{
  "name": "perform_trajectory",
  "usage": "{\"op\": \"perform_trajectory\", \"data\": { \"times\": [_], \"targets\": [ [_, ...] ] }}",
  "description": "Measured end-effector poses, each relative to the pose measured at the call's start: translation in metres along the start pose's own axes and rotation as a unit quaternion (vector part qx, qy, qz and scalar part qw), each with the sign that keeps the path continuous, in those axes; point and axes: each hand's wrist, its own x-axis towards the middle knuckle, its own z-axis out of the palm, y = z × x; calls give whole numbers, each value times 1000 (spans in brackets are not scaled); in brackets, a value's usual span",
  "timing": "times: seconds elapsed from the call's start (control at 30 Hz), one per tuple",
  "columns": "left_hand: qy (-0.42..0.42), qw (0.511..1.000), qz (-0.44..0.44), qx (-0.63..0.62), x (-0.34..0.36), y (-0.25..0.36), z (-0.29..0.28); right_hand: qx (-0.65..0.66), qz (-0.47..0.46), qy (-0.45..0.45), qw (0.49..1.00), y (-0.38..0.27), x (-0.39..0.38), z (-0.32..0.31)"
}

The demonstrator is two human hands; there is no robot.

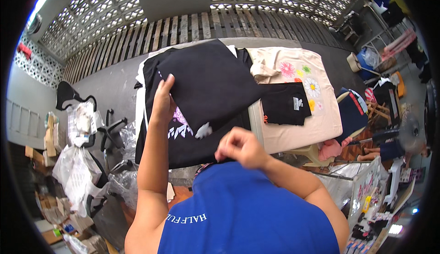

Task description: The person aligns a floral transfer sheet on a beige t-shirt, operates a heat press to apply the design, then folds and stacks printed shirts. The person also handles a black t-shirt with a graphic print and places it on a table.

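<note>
A black T-shirt (206, 77) lies partly folded over on the left part of the table, with purple and white print showing beneath the raised fabric. My left hand (163, 97) is closed on the near left edge of that fabric, thumb on top. In front of my chest, off the cloth, hovers my right hand (242, 147), its fingers curled in and nothing visible in them. To the right, a small folded black shirt (285, 105) with a pale label rests on a cream T-shirt (305, 132) printed with colourful flowers.
An office chair (75, 96) and clear plastic bags (78, 173) stand at the left, near cardboard boxes. Right of the table are a beige plastic stool (313, 153), a blue bin (365, 66) and a fan (412, 132). Wooden slats (192, 27) line the far wall.
</note>
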Motion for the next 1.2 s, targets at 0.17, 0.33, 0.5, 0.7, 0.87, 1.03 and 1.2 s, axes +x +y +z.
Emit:
{"op": "perform_trajectory", "data": {
  "times": [0.17, 0.33, 0.5, 0.7, 0.87, 1.03, 1.2],
  "targets": [
    [121, 834, -117, 525, 19, -98, -158, -308, 102, -49, 945, 55, 1, -21],
    [198, 673, 64, 710, 32, -122, -134, -426, 109, 25, 898, 107, 40, -64],
    [61, 677, 385, 624, -26, -63, -76, -408, -34, 182, 894, 89, 85, -82],
    [-354, 871, -237, 243, -137, -34, -71, -28, 35, 314, 948, 58, 54, -150],
    [-52, 805, -16, 591, -129, -116, -87, -184, 222, 155, 945, 123, 34, -128],
    [-97, 678, -36, 728, -122, -149, -82, -640, 142, -7, 755, 138, 37, -78],
    [-41, 684, 93, 722, -138, -151, -64, -531, 267, -124, 795, 133, 36, -93]
  ]
}}
